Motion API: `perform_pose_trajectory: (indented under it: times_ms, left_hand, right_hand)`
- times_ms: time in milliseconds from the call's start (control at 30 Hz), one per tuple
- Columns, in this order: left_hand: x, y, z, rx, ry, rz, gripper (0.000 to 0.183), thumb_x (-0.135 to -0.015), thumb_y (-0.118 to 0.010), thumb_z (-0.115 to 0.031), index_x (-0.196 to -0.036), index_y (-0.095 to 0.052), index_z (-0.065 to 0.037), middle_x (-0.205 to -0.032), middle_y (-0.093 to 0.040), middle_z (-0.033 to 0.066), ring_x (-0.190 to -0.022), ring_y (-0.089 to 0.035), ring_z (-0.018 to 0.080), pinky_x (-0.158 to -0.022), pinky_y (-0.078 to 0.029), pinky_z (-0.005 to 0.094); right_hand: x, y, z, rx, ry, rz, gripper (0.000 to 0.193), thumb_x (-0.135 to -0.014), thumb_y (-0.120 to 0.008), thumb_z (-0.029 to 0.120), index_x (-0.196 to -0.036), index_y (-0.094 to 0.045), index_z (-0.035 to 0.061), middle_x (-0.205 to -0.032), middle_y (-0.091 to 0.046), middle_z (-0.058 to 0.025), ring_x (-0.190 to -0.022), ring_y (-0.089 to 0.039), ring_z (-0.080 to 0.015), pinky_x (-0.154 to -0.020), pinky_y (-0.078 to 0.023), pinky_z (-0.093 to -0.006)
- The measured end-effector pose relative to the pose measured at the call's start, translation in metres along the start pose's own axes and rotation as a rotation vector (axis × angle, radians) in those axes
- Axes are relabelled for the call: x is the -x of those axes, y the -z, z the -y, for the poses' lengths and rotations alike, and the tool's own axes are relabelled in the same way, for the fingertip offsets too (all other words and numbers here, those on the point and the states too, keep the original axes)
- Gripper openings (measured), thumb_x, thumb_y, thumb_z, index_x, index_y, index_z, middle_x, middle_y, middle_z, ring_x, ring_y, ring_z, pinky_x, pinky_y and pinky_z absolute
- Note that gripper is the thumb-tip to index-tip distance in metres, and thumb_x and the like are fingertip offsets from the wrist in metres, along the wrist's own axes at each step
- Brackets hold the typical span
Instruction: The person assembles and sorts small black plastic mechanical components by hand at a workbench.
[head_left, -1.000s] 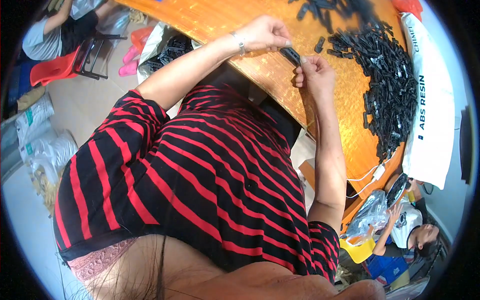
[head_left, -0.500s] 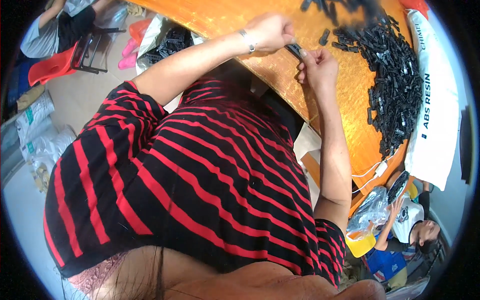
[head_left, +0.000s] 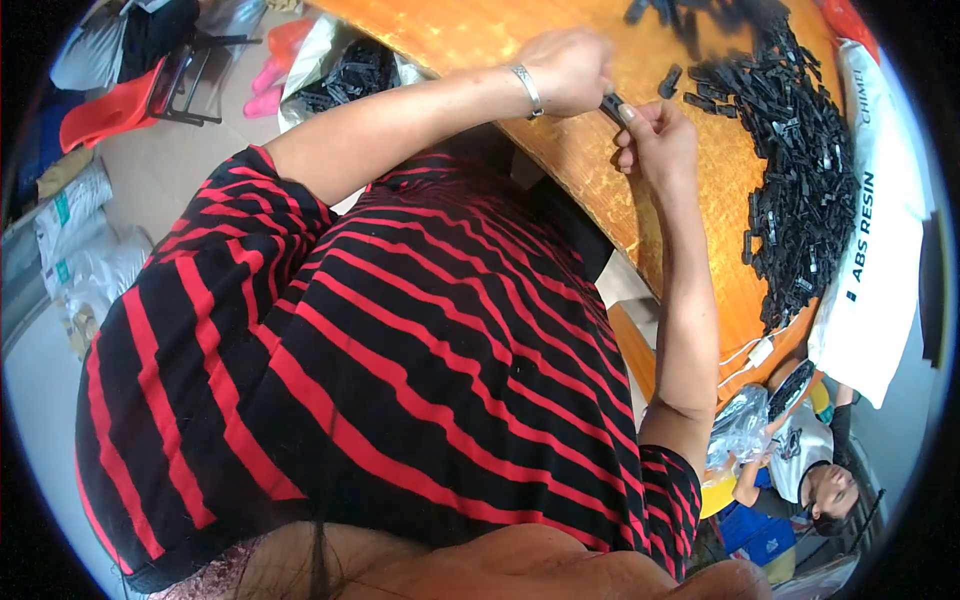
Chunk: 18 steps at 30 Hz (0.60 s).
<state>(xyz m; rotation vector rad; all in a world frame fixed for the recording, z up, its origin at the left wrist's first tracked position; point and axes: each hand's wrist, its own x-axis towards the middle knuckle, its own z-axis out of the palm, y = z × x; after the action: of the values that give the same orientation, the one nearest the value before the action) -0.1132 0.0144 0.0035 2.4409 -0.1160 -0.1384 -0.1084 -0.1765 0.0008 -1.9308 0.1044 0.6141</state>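
Note:
Over the near edge of the orange wooden table (head_left: 560,140), my two hands meet at one small, slim black plastic part (head_left: 612,104). My right hand (head_left: 664,142) pinches its near end between thumb and fingers. At the far end my left hand (head_left: 568,72), with a metal band at the wrist, is closed on the part; its fingertips are slightly blurred and partly hidden. To the right spreads a big heap of similar black parts (head_left: 800,190). One loose black piece (head_left: 670,82) lies between the heap and my hands.
A long white printed sack (head_left: 880,230) borders the heap on the right. Below it are a white cable (head_left: 760,352) and a seated person (head_left: 805,460) holding a bag. An open bag of black parts (head_left: 350,75) stands left of the table, near a red chair (head_left: 110,110).
The whole view has shifted a little, so table and hands sit slightly lower and further right. Both hands stay at the black part. The person at lower right has moved their arms.

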Motion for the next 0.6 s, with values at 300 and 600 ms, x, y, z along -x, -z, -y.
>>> perform_pose_trajectory:
  times_ms: [300, 600]
  left_hand:
    - [0.007, -0.009, 0.005, 0.021, 0.006, -0.061, 0.021, -0.087, -0.071, -0.025, -0.090, -0.061, -0.007, -0.092, -0.065, 0.0138, -0.093, -0.064, 0.0362, -0.078, -0.051, 0.0463]
    - [0.017, -0.009, 0.025, 0.205, -0.182, -0.055, 0.025, -0.088, -0.072, -0.027, -0.097, -0.064, -0.005, -0.088, -0.066, 0.0119, -0.082, -0.065, 0.0288, -0.074, -0.052, 0.0406]
  right_hand:
    - [0.005, -0.006, 0.007, 0.143, 0.049, -0.055, 0.022, -0.096, -0.070, 0.012, -0.086, -0.053, 0.0009, -0.060, -0.061, -0.0056, -0.042, -0.056, -0.0133, -0.037, -0.044, -0.0293]
    - [0.017, -0.012, -0.009, 0.098, 0.207, -0.146, 0.020, -0.095, -0.070, 0.011, -0.085, -0.055, 0.0012, -0.061, -0.063, -0.0057, -0.044, -0.057, -0.0126, -0.040, -0.044, -0.0297]
